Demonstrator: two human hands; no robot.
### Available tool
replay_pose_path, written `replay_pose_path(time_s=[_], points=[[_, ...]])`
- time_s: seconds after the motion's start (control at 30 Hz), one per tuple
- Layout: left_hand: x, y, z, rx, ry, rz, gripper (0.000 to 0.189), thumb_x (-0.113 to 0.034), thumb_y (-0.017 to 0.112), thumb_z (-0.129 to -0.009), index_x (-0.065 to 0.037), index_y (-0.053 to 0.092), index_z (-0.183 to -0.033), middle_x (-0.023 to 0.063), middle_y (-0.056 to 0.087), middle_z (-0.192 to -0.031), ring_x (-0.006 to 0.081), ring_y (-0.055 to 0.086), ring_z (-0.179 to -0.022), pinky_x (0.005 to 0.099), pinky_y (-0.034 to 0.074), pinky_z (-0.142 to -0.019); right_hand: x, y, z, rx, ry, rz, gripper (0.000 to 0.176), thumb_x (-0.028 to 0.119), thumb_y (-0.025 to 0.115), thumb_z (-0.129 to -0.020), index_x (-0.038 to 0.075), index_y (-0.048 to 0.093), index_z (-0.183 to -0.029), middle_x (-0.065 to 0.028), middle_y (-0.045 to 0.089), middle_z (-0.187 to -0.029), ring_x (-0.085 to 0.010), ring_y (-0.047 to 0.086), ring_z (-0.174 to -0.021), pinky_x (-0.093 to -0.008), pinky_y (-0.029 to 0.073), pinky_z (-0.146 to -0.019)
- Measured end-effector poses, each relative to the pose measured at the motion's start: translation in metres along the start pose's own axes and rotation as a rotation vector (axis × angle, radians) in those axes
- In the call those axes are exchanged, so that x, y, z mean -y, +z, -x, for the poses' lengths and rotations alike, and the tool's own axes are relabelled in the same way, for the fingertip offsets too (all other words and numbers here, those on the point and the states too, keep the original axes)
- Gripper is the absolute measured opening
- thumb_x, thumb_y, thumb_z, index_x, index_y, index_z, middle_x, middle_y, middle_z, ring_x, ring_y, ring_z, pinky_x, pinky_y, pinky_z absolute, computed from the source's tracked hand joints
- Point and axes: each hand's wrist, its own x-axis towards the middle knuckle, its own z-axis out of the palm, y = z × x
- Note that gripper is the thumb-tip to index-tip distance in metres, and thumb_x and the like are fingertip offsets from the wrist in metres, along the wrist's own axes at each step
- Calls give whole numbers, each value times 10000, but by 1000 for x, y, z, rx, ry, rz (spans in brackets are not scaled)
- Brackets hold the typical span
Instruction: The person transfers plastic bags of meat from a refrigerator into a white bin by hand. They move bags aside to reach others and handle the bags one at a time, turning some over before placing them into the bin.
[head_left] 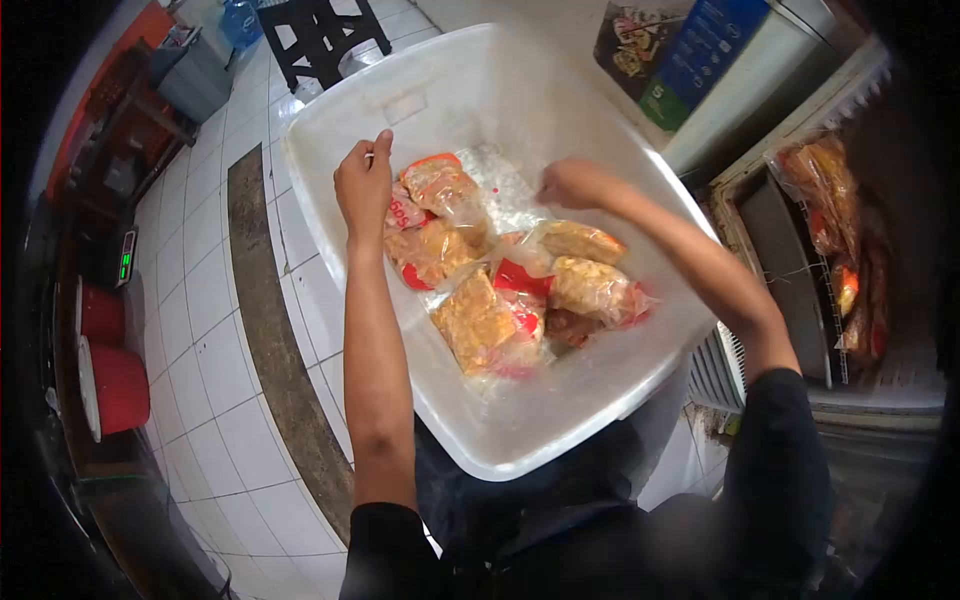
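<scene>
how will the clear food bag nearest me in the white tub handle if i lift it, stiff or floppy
Probably floppy: the bag is thin clear film, creased and slumped on its neighbours. Likely slippery, as the film looks glossy. The lumpy pieces inside seem loose, so they may shift and sag when lifted.

Head-worn view; steeply downward; close

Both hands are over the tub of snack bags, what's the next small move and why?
Probably pinch the upper edge of the top-left bag with the left hand: it sits right beside that edge inside the white tub, while the right hand is curled farther right.
</scene>
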Motion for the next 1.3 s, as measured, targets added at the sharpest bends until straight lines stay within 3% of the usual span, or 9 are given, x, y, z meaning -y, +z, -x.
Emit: replay_pose_path(time_s=[0.07,0.13,0.23,0.5,0.6,0.8,0.97,1.17,1.3], points=[[1,-2,1,-15,-17,3,459,-431,598,-906,10,671,-802,193,643,-674,354,627,-653,411,478,-654,5,100,-84,272,8,-37,483,490,637,-827,38,720,-973,-201,692,-947,-366,647,-920,-455,494,-808],[4,-2,1,-40,-18,-6,445,-427,592,-903,-3,670,-791,193,648,-692,384,630,-684,431,481,-667,7,183,-139,230,175,-118,758,631,672,-728,-57,667,-1047,-232,665,-1093,-349,647,-1007,-450,509,-870],[-1,-2,5,-37,11,-12,430,-417,597,-901,-8,673,-789,194,648,-696,392,632,-696,443,481,-666,37,253,-163,-53,363,-492,614,503,761,-719,-45,693,-989,-208,700,-966,-289,687,-854,-405,551,-735],[-16,-9,9,-27,17,51,422,-387,593,-904,0,667,-754,177,622,-621,378,633,-644,441,483,-642,43,278,-175,31,328,-1243,282,278,749,-761,24,726,-880,-91,695,-782,-180,620,-593,-346,532,-573],[-12,-4,9,-56,29,-3,431,-404,581,-908,-12,668,-751,183,628,-631,392,630,-656,450,486,-648,42,263,-166,14,361,-1215,160,151,735,-742,37,720,-855,-70,678,-735,-151,588,-551,-304,516,-541],[-11,-5,10,-82,31,-24,413,-410,576,-908,-32,679,-776,191,650,-688,419,625,-703,469,485,-664,37,128,-89,-99,269,-1110,411,85,743,-739,44,608,-1125,-29,668,-959,-120,613,-824,-277,503,-707],[8,6,8,-35,56,-59,554,-498,498,-937,-10,666,-735,209,651,-677,371,648,-653,427,489,-578,24,26,-20,-297,86,-1275,342,119,759,-797,25,594,-1081,-53,667,-886,-109,596,-715,-277,496,-632],[-16,0,16,1097,-597,423,886,-757,263,-890,46,637,-902,215,700,-808,182,641,-537,234,398,-379,41,-14,45,-780,-25,-1355,593,199,822,-762,25,499,-1228,-77,641,-1019,-137,621,-900,-281,540,-738],[-46,20,28,1359,-594,809,1072,-848,216,-817,100,512,-1220,291,639,-1054,282,683,-684,267,473,-418,34,-21,54,-959,-261,-1196,684,201,855,-719,25,474,-1260,-92,627,-1112,-162,609,-1023,-327,513,-884]])
